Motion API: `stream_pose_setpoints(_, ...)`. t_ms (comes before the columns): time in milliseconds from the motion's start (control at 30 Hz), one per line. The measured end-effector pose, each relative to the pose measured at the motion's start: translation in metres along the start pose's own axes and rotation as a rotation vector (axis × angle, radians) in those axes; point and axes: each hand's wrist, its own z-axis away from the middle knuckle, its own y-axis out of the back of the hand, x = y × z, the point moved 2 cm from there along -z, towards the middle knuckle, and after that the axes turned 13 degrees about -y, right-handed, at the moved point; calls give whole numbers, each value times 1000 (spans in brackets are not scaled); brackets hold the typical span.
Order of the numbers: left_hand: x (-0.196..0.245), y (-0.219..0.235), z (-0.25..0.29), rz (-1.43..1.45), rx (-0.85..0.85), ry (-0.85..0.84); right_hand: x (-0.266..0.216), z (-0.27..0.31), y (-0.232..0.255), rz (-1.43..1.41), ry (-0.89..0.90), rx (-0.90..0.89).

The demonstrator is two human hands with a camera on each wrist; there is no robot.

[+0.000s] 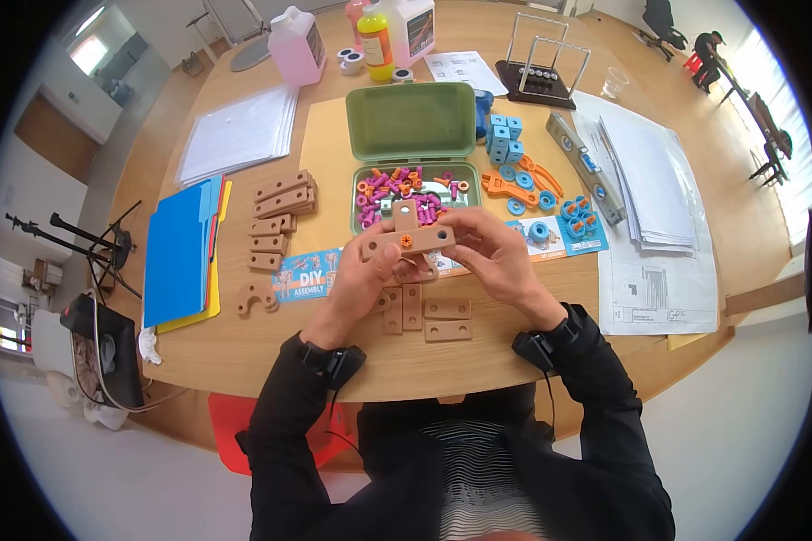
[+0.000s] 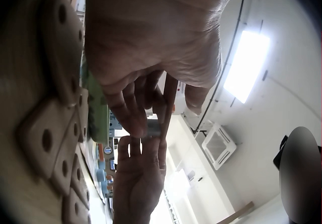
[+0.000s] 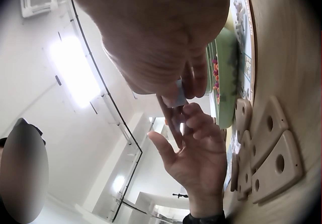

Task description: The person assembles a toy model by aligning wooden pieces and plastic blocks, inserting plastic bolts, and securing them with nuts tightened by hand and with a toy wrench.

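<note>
In the head view both hands hold a brown toy bar (image 1: 429, 238) with holes, joined crosswise to another holed brown piece (image 1: 405, 213) by an orange hex-headed bolt (image 1: 406, 241). My left hand (image 1: 359, 275) grips the bar's left end, thumb across the front. Around its right end curl the fingers of my right hand (image 1: 496, 260). A small pale blue-grey piece (image 3: 178, 94) shows at the right fingertips in the right wrist view, against the bar's back side; its kind is hidden by the fingers. Below lie flat brown holed plates (image 1: 447, 320) and a curved brown piece (image 1: 257, 298).
Behind the hands, a green box (image 1: 410, 122) stands with its lid up, full of purple and orange bolts. Brown bars (image 1: 284, 194) are stacked left. Orange toy tools (image 1: 510, 187), blue blocks (image 1: 503, 140) and blue wheels (image 1: 579, 216) lie right. Folders (image 1: 180, 257) and papers (image 1: 650, 180) flank them.
</note>
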Motion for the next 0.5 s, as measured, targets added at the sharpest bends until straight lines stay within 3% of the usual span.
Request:
stream_pose_setpoints(200,-3,-9,1,-75,74,-14,-2,3,-8,67,143,55)
stream_pose_setpoints(500,-4,3,1,-73,140,40,-3,3,-11,82,154,54)
